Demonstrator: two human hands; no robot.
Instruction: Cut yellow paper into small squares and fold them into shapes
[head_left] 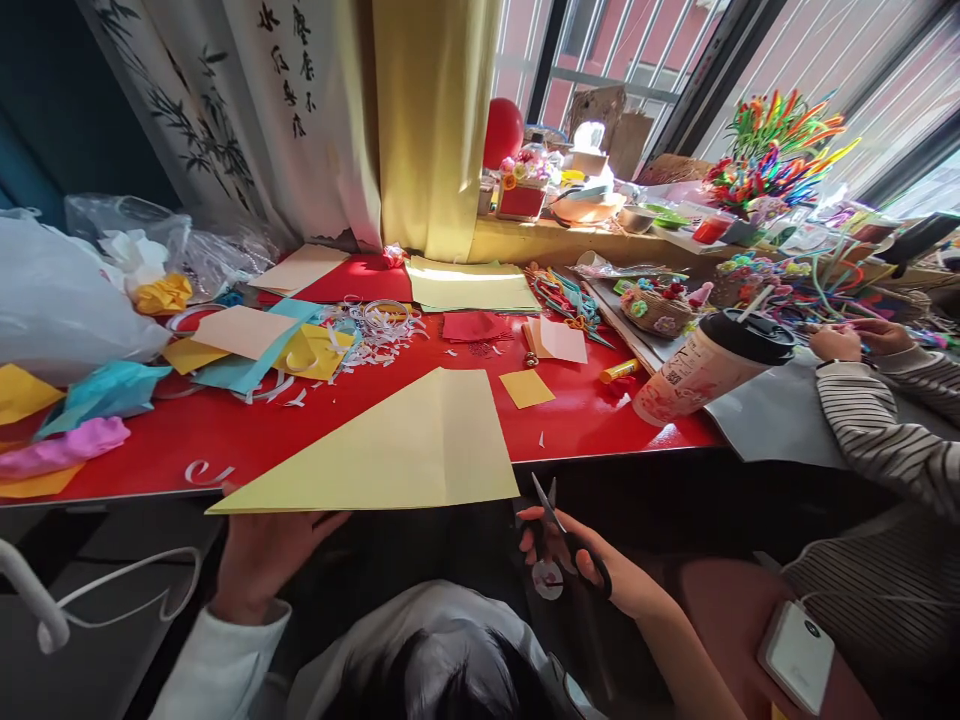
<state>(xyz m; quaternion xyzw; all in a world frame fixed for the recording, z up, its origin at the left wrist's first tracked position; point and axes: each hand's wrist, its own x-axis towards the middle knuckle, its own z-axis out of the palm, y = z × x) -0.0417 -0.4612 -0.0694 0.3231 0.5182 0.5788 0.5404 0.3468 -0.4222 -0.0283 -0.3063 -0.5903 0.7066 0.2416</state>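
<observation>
A sheet of pale yellow paper (375,450) with a vertical crease reaches over the table's front edge. My left hand (262,555) grips it from below near its left corner; the paper hides some of the fingers. Just off the sheet's right corner, my right hand (581,555) is closed on a pair of black-handled scissors (551,503). Their blades are slightly apart, point away from me and do not touch the paper. A small yellow paper piece (527,389) lies on the table beyond the scissors.
On the red table (420,350) lie coloured papers (247,335), white paper shreds (382,335) and a yellow glue stick (619,371). A tilted drink cup (697,370) stands right, near another person's hands (859,340). A white power bank (799,655) lies at lower right.
</observation>
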